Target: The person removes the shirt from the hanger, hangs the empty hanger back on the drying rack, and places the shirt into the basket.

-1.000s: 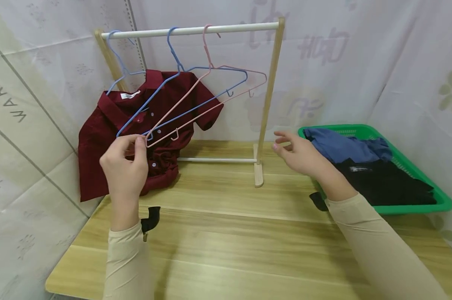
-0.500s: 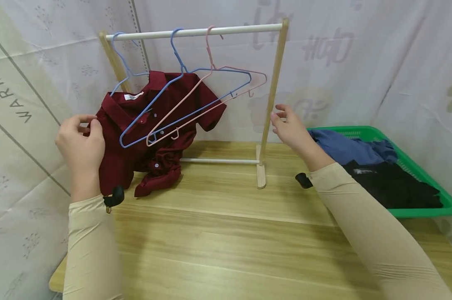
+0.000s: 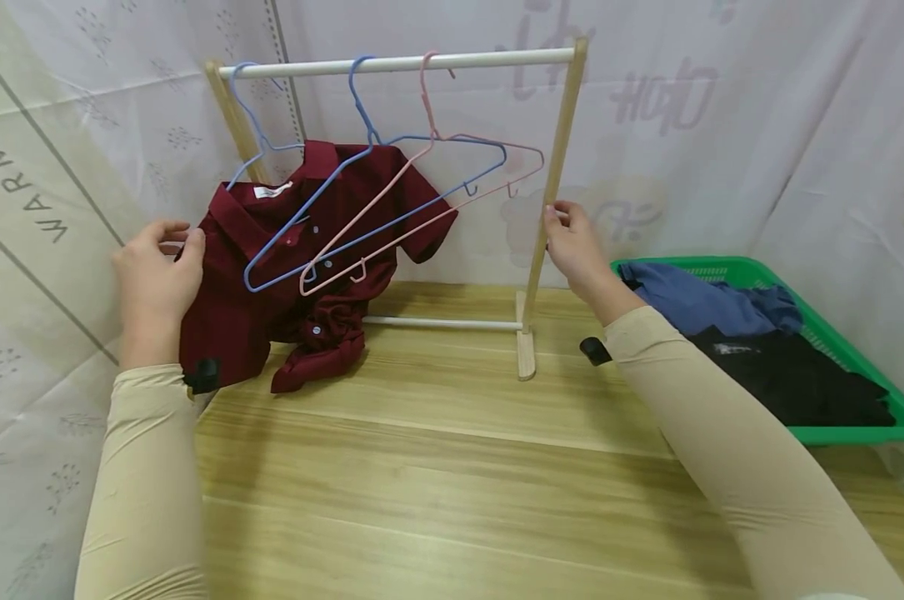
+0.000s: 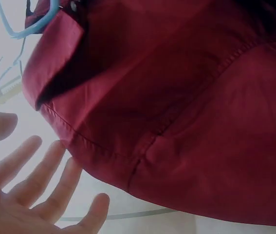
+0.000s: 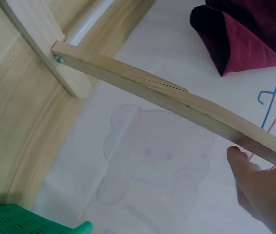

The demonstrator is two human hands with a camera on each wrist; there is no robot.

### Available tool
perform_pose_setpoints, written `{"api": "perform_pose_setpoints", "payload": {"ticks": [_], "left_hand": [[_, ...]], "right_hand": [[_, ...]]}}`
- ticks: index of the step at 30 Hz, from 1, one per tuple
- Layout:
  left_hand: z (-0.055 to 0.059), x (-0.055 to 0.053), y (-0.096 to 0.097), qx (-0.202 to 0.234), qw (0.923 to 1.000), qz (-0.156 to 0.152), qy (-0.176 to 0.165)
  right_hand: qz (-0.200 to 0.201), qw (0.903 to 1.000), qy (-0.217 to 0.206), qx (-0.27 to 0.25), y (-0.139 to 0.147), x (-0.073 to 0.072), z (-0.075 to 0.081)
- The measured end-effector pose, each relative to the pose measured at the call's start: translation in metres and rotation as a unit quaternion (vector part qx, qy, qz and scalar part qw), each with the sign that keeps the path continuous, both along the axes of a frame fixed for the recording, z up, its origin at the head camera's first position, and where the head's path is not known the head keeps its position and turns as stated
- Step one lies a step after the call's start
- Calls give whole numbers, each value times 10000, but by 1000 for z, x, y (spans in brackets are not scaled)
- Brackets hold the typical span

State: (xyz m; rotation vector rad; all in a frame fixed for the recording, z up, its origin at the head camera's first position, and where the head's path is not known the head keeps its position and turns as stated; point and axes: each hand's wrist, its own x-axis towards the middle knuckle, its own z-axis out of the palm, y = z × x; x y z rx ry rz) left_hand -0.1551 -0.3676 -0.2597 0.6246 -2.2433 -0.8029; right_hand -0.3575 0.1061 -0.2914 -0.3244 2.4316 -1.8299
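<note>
A maroon short-sleeved button shirt (image 3: 230, 321) hangs bunched on a light blue hanger (image 3: 252, 125) at the rack's left end. My left hand (image 3: 159, 279) is at the shirt's outer left side; in the left wrist view its fingers (image 4: 55, 190) are spread, relaxed and close to the cloth edge. No cloth is between thumb and fingers. My right hand (image 3: 575, 246) is beside the rack's right wooden post (image 3: 556, 158), thumb and fingertips against or very near it. In the right wrist view the thumb (image 5: 240, 158) lies along the post's edge; any contact is partly hidden.
A blue hanger (image 3: 362, 100) and a pink hanger (image 3: 427, 96) hang bare from the white rail (image 3: 496, 58), in front of the shirt. At right, a green basket (image 3: 834, 435) holds blue clothing (image 3: 710, 300) and black clothing (image 3: 796, 383). The rack stands on a wooden table (image 3: 437, 500).
My left hand has left the pink hanger's lower corner and moved left to the shirt's outer side. My right hand has moved up to the right post.
</note>
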Motion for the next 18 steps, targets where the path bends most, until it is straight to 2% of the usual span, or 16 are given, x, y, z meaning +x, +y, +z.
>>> {"api": "perform_pose_setpoints", "payload": {"ticks": [6, 11, 15, 18], "left_hand": [[-1, -2, -4, -76, 9998, -187, -73], [-3, -5, -7, -102, 9988, -439, -200], [-2, -10, -4, 178, 9985, -492, -127], [-3, -13, 0, 515, 9974, -490, 75]], "right_hand": [[-242, 9985, 483, 88, -4, -4, -9], [-85, 9975, 693, 77, -6, -8, -14], [-43, 9961, 865, 142, -11, -10, -15], [-134, 9951, 969, 147, -14, -9, -17]]}}
